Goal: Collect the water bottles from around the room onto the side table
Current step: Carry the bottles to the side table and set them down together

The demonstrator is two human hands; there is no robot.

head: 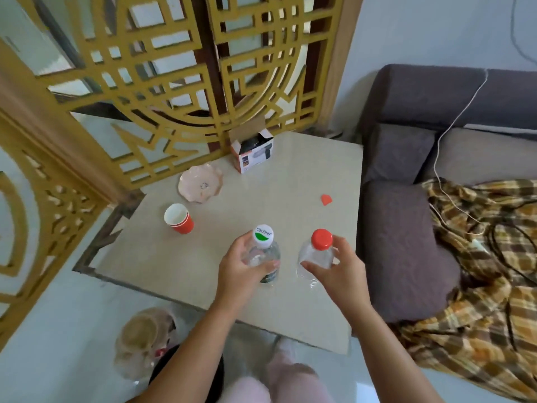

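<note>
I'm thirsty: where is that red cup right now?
In the head view, the red cup sits on the left side of the table, in front of the pink dish and left of the white-capped bottle that the left hand holds.

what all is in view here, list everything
table: 1, beige, centre
white-cap bottle: 1, clear, upright in left hand, near part of table
red-cap bottle: 1, clear, upright in right hand, beside the other
cups: nested stack, red, table left
dish: 1, pink, behind cups
box: 1, white and orange, open, table's far edge
scrap: 1, red, table right
screen: several panels, gold lattice, behind table
sofa: 1, purple-grey, right of table
blanket: 1, yellow-brown plaid, on sofa
cord: 1, white, across sofa
bag: 1, clear, floor, lower left
hands: 2, each gripping a bottle
legs: pink trousers, bottom edge
</note>
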